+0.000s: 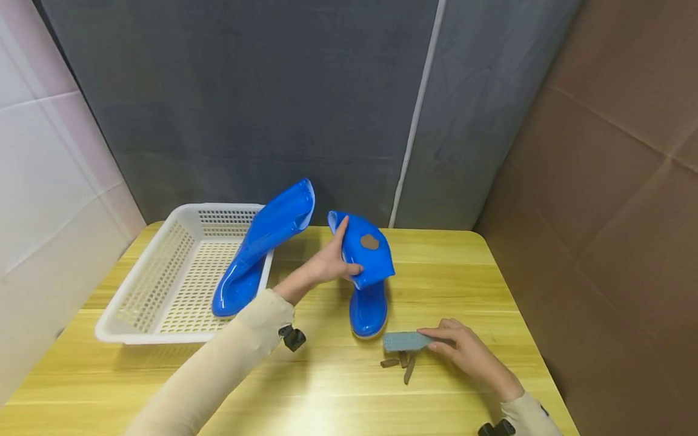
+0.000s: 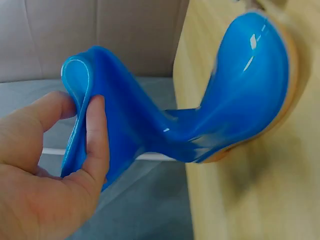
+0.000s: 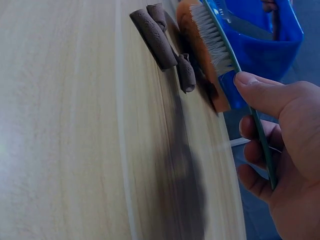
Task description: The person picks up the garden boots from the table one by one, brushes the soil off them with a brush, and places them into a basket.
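A blue rain boot (image 1: 368, 312) stands on the table, its shaft folded over and a brown patch (image 1: 369, 242) on it. My left hand (image 1: 329, 260) pinches the rim of that shaft between thumb and fingers; the left wrist view shows the rim (image 2: 80, 92) squeezed together. In my right hand (image 1: 460, 345) is a scrub brush (image 1: 405, 341) with a blue-green back and white bristles (image 3: 212, 37), gripped by its thin handle. The brush head is above several brown rolled pieces (image 3: 152, 40), close to the boot's toe. Most of the bristles are hidden in the head view.
To the left, a white plastic basket (image 1: 182, 209) with slotted walls sits on the wooden table (image 1: 463, 272). A second blue boot (image 1: 262, 239) leans in it, its shaft over the right rim. A dark grey curtain (image 1: 245, 103) hangs behind, and a brown one (image 1: 611, 181) at right.
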Demonstrator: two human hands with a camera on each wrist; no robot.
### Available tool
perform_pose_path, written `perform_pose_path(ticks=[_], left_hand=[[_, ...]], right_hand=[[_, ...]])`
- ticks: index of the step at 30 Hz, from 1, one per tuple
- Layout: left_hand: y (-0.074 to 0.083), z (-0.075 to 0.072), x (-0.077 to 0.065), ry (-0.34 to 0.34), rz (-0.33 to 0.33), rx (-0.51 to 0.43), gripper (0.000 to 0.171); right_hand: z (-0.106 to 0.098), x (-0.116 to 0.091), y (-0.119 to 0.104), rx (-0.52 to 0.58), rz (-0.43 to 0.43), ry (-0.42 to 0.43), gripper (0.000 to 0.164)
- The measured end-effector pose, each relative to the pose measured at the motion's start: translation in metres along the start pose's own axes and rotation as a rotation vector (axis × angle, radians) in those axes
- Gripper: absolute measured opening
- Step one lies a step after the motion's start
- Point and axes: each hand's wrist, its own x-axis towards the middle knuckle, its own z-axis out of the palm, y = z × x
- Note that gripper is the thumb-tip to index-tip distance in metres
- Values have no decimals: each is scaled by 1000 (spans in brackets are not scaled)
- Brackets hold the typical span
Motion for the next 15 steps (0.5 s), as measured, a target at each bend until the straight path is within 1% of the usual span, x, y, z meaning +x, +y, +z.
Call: perform_pose_path(ticks=[4,8,15], left_hand=[[-13,14,-5,34,5,-63,110],[-24,25,-7,69,23,-80,110],[-41,45,-13,84,83,-109,111]], right_hand=[[-2,0,1,-2,6,1,34],[-4,-1,2,-6,7,23,34],[-10,-3,2,-19,4,49,37]])
